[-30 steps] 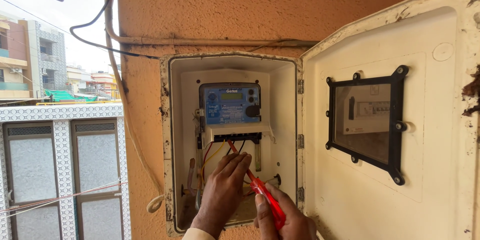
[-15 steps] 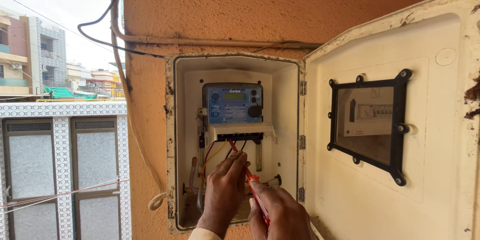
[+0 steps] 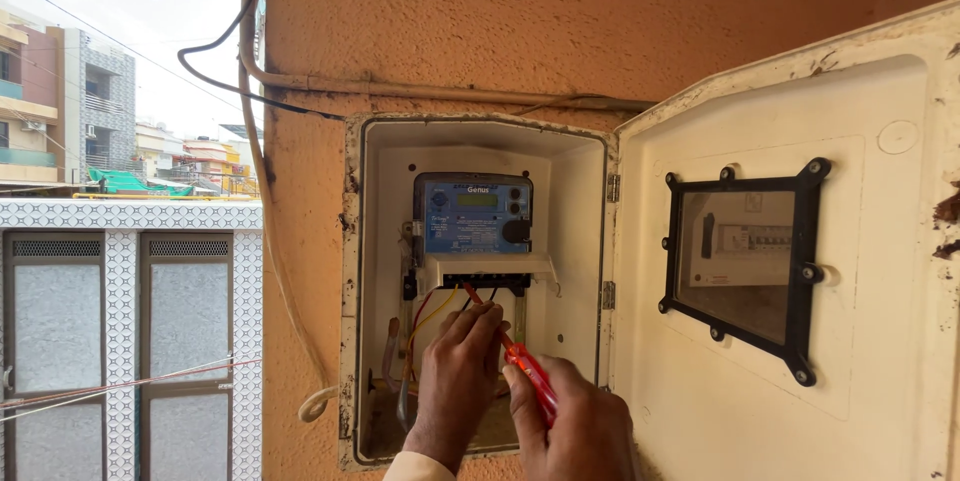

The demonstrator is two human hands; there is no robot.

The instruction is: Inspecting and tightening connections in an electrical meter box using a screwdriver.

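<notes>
A blue electric meter (image 3: 473, 216) with a white terminal cover (image 3: 487, 268) hangs inside a cream wall box (image 3: 372, 241). Red and yellow wires (image 3: 432, 318) run down from its underside. My right hand (image 3: 570, 419) grips a red-handled screwdriver (image 3: 528, 373) whose shaft points up toward the meter's terminals. My left hand (image 3: 455, 381) is raised beside it, fingertips against the shaft and the wires just below the terminal cover.
The box's cream door (image 3: 790, 251) stands swung open to the right, with a black-framed window (image 3: 745, 261) in it. Grey cables (image 3: 250, 121) run along the orange wall above and left of the box. A patterned white gate (image 3: 130, 331) stands at the left.
The view has shifted slightly. Both hands stay below the meter; my right hand has risen a little and the screwdriver stands steeper toward the terminals.
</notes>
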